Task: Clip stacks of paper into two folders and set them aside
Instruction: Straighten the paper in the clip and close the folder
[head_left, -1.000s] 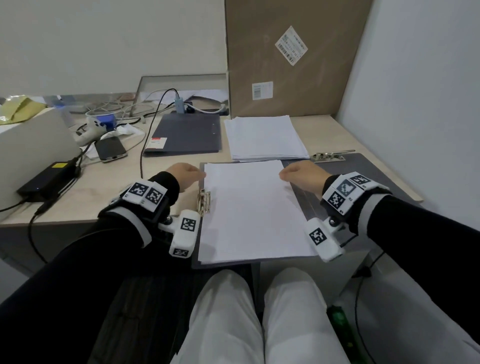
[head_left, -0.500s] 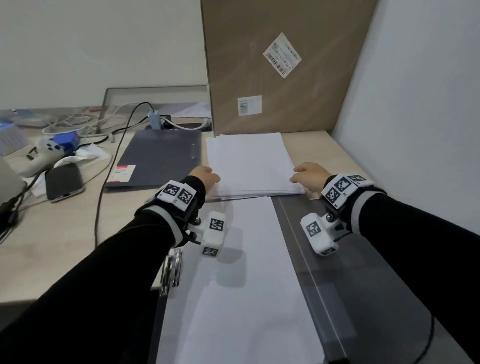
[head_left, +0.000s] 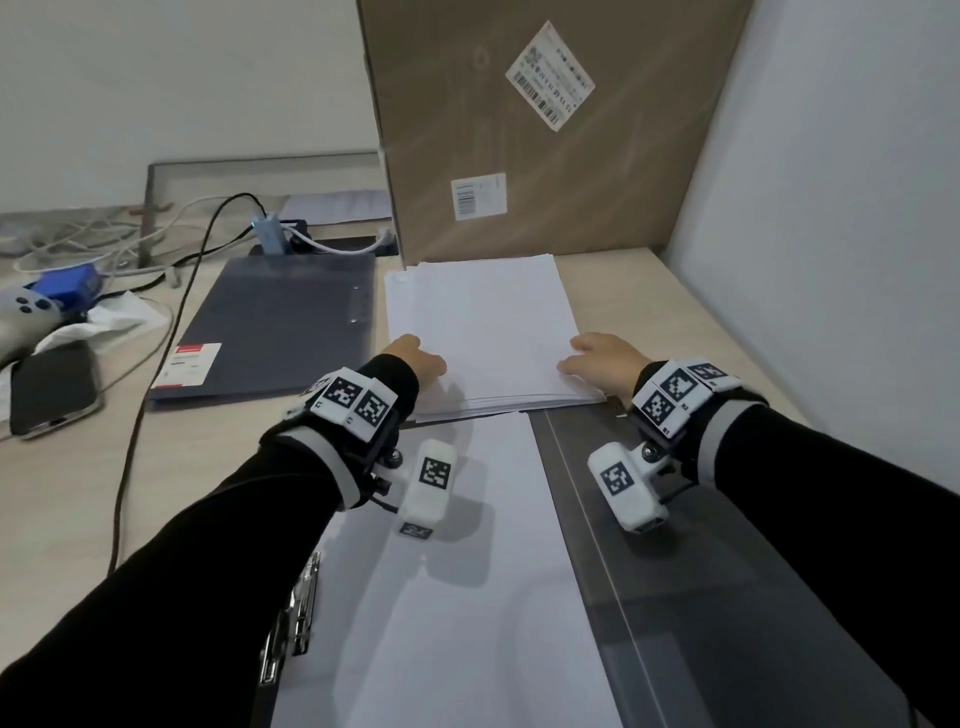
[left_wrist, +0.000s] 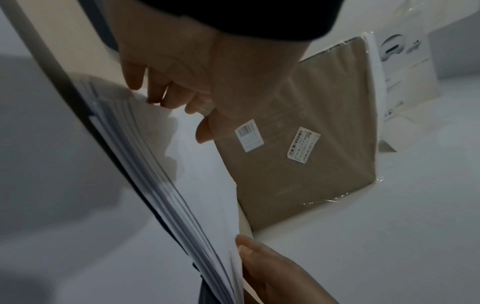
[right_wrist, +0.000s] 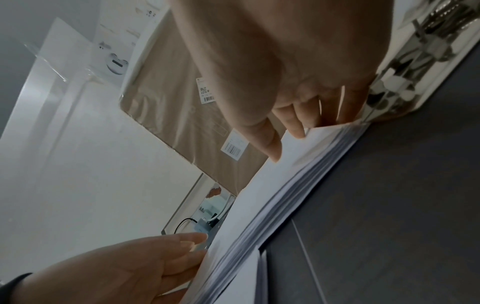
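Head view: both hands have come forward off the near sheets since a second ago. Left hand (head_left: 415, 358) now sits at 9 o'clock on the loose paper stack (head_left: 483, 332), right hand (head_left: 602, 358) at 3 o'clock. The stack lies flat on the desk (head_left: 623, 291), against the cardboard box (head_left: 545, 130) at 12 o'clock. Open folder (head_left: 675, 571) with paper (head_left: 457, 597) lies at 6 o'clock, its metal clip (head_left: 291, 623) at 8 o'clock. Closed second folder (head_left: 280, 322) at 10 o'clock.

Left wrist view: fingers (left_wrist: 166, 96) curl at the stack's (left_wrist: 182, 185) corner, thumb on top, pinching sheets.

Right wrist view: fingers (right_wrist: 298, 121) tuck under the stack's (right_wrist: 259, 205) edge, thumb above; some sheets pinched.

Judgement: first folder looks loaded, the grab for the second batch is starting; uneven lift could fan the sheets.
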